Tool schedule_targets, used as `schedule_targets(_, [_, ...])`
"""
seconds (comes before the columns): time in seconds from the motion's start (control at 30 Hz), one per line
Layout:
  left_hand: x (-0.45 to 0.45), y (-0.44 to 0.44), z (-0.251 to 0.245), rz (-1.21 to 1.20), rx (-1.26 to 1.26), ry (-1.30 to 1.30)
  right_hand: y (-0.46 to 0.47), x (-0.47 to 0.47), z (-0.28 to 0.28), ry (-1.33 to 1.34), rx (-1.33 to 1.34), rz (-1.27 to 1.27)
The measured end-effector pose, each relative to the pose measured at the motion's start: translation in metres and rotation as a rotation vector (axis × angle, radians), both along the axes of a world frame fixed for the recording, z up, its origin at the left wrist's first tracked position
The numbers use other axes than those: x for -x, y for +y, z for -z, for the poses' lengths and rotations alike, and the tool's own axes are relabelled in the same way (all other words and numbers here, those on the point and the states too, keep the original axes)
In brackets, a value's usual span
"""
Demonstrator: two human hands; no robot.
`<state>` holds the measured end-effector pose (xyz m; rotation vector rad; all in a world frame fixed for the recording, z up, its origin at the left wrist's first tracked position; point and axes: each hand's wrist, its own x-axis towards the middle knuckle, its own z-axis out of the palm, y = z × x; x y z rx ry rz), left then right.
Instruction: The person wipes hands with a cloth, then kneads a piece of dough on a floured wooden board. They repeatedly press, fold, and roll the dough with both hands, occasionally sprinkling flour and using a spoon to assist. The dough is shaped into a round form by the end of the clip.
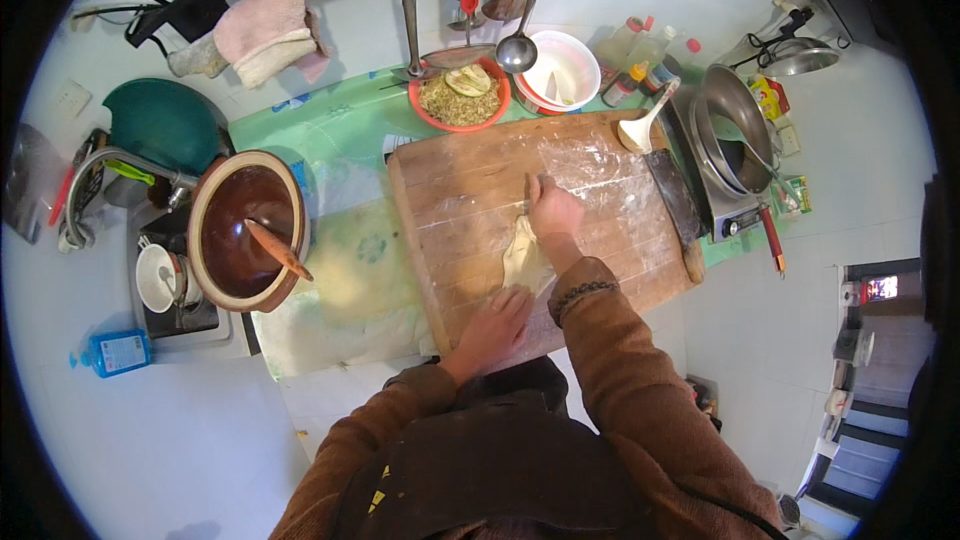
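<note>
A flat, elongated piece of pale dough lies on a flour-dusted wooden board. My left hand rests its fingers on the dough's near end; whether they pinch it is hidden. Beyond it, my right hand is curled at the dough's far end, with a narrow dark edge beside its fingers that is too small to name. Loose flour covers the board's far right part. A white ladle-like spoon lies at the far right edge, and a dark, broad-bladed tool lies along the right side.
Behind the board stand an orange bowl of chopped filling, a white tub and several bottles. Utensils hang above. On the right, metal pans sit on a cooker. A brown crock with a wooden stick stands left, by the sink.
</note>
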<state>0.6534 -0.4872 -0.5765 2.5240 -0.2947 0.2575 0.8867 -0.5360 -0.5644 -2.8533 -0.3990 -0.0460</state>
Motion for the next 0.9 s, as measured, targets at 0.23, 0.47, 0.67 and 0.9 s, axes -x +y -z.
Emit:
schedule_targets(0.23, [-0.003,0.001,-0.007,-0.038,0.04,-0.102,-0.013,0.029,-0.007,-0.04,-0.169,0.063])
schedule_targets(0.47, [-0.001,0.0,0.001,-0.058,0.055,-0.179,-0.032,0.082,-0.01,-0.074,-0.114,-0.021])
schedule_targets(0.67, [-0.001,0.001,0.007,-0.038,0.05,-0.11,-0.04,0.113,0.0,-0.248,-0.138,-0.205])
schedule_targets(0.9, [-0.001,0.003,0.008,0.0,0.052,-0.048,-0.033,0.074,0.008,-0.346,-0.034,-0.284])
